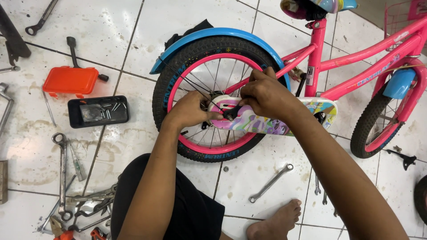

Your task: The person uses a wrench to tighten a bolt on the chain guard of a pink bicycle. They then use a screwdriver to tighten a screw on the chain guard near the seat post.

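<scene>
A small pink bicycle (356, 55) stands on the tiled floor, its rear wheel (209, 49) with a pink rim under a blue mudguard (213, 33). Both my hands work at the rear hub. My left hand (189, 111) grips the axle end at the hub, fingers closed on it. My right hand (264, 95) pinches a small black part at the front of the colourful chain guard (307, 120), right beside the hub. What exactly sits between the fingers is hidden. My bare foot (275, 222) rests on the floor below.
A silver wrench (271, 182) and a small nut (226, 169) lie on the tiles below the wheel. At left are an orange box (69, 81), a black tray of bits (98, 111), several wrenches (61, 171) and pliers. The front wheel (378, 124) stands at right.
</scene>
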